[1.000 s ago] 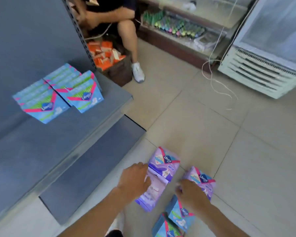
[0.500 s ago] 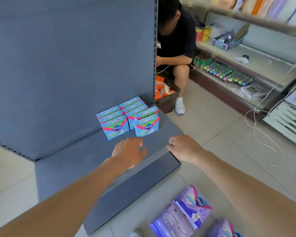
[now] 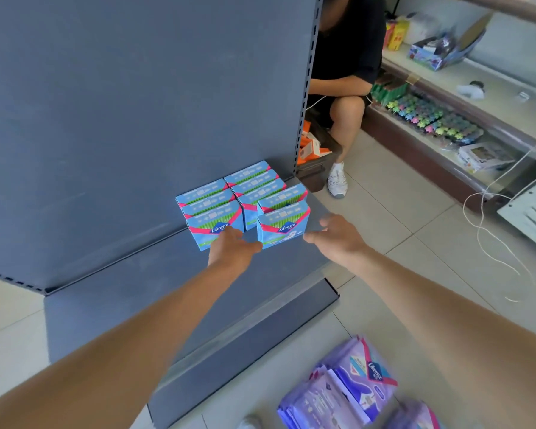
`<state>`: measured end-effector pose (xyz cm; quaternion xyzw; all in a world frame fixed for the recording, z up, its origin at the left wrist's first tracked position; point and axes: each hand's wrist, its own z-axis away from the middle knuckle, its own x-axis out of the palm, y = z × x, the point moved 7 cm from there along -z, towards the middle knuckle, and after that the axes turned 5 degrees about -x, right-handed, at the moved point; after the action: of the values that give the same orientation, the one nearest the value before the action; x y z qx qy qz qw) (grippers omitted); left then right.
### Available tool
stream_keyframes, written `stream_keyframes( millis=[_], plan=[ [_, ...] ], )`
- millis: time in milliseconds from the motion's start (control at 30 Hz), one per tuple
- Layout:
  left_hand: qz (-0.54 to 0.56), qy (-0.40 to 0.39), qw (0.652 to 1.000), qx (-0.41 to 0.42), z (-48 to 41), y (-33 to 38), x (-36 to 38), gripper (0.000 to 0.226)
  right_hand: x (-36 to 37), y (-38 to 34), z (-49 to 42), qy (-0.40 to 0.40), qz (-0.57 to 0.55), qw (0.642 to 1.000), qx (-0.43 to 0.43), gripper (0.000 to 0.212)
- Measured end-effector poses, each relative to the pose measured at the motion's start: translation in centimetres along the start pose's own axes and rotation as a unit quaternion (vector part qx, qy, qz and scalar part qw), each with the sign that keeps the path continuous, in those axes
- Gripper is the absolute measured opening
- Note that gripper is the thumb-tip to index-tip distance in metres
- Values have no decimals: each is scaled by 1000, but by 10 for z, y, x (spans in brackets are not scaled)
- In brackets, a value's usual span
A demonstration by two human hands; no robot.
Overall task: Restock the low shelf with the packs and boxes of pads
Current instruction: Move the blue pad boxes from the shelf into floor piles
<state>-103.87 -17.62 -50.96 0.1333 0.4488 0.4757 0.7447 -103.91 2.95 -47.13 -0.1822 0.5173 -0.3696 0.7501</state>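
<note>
View from head height, looking down at a low shelf (image 3: 130,292), grey and flat, set just above a tiled floor (image 3: 399,212). Behind it, an upright grey back panel (image 3: 136,103).

At the back right corner of the shelf, blue boxes of pads (image 3: 251,184) with pink and green stripes, packed upright in three short rows against the panel, sides touching. Right row set a little further forward than the other two.

Left hand (image 3: 234,250) stretched forward over the shelf, fingers straight and relaxed, gripping nothing, fingertips against the lower face of the left front box (image 3: 212,226), thumb pointing toward the right front box (image 3: 283,224).

Right hand (image 3: 338,239) just beside that same right front box, on its right, fingers spread and loose, gripping nothing. Thumb tip at the box's lower corner; contact impossible to tell.

On the floor at the bottom right, near the shelf's front edge, purple packs of pads (image 3: 347,388) lying in a loose, overlapping heap, blurred toward the picture's edge.

Past the panel's right edge, another person (image 3: 347,57) in black, crouched, one white shoe (image 3: 337,180) on the tiles, beside a dark crate (image 3: 311,173) of orange boxes. Along the right, a long counter (image 3: 446,91) with small colourful goods, and a white cord (image 3: 489,236) looping across the floor.
</note>
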Motion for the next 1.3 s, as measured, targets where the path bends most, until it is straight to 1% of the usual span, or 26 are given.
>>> stream_keyframes(
  millis=[33, 100, 167, 233, 333, 400, 500, 567, 600, 633, 667, 700, 733, 767, 800, 833, 933, 1000, 1100, 1167, 1200, 1233, 1300],
  plan=[
    [36, -5, 999, -14, -11, 1, 9, 63, 3, 7, -12, 10, -44, 999, 23, 47],
    [69, -11, 998, -9, -31, 4, 26, 73, 12, 18, -38, 27, -102, 994, 39, 57],
    [71, -14, 997, 10, -49, 6, 43, 77, 19, 24, -63, 43, -128, 990, 33, 64],
    [79, -9, 997, 23, -63, 3, 55, 73, 25, 27, -84, 49, -130, 990, 14, 67],
    [102, 11, 994, 45, -77, -5, 63, 52, 39, 30, -101, 39, -123, 992, -12, 65],
    [103, 22, 992, 72, -81, -7, 62, 43, 44, 32, -107, 49, -120, 991, -31, 64],
    [126, 6, 990, 70, -84, -8, 60, 39, 41, 38, -107, 71, -102, 991, -47, 54],
    [113, -9, 991, 67, -87, -7, 58, 40, 33, 48, -105, 75, -83, 993, -43, 45],
    [91, -5, 992, 86, -88, -4, 56, 39, 29, 55, -103, 69, -90, 993, -42, 43],
    [60, 11, 991, 123, -86, 4, 53, 38, 23, 61, -102, 60, -109, 991, -41, 43],
    [10, 40, 982, 184, -81, 16, 49, 39, 16, 67, -99, 50, -137, 989, -41, 43],
    [-61, 79, 960, 261, -74, 31, 47, 42, 8, 73, -98, 43, -167, 984, -41, 43],
    [-148, 125, 923, 333, -67, 45, 48, 48, -1, 79, -96, 41, -190, 980, -42, 42],
    [-230, 171, 878, 382, -62, 56, 50, 57, -10, 85, -93, 41, -202, 978, -42, 42],
    [-289, 202, 844, 403, -60, 63, 52, 64, -18, 90, -91, 44, -211, 976, -40, 41],
    [-330, 213, 828, 401, -62, 68, 55, 70, -25, 96, -88, 49, -220, 974, -36, 41],
    [-412, 189, 807, 380, -70, 70, 68, 72, -35, 106, -85, 59, -242, 968, -24, 40],
    [-431, 172, 794, 394, -70, 70, 78, 68, -37, 107, -87, 64, -249, 966, -24, 39],
    [-406, 174, 805, 395, -73, 75, 80, 62, -33, 100, -94, 67, -262, 962, -34, 38],
    [-394, 186, 800, 413, -73, 81, 83, 51, -27, 97, -97, 66, -266, 961, -40, 38],
    [-376, 177, 805, 424, -72, 82, 86, 44, -24, 95, -97, 65, -268, 960, -43, 39],
    [-333, 150, 828, 425, -72, 82, 88, 40, -21, 95, -98, 64, -267, 960, -45, 40],
    [-220, 93, 884, 402, -74, 81, 86, 40, -18, 96, -97, 58, -261, 962, -45, 40]
  ],
)
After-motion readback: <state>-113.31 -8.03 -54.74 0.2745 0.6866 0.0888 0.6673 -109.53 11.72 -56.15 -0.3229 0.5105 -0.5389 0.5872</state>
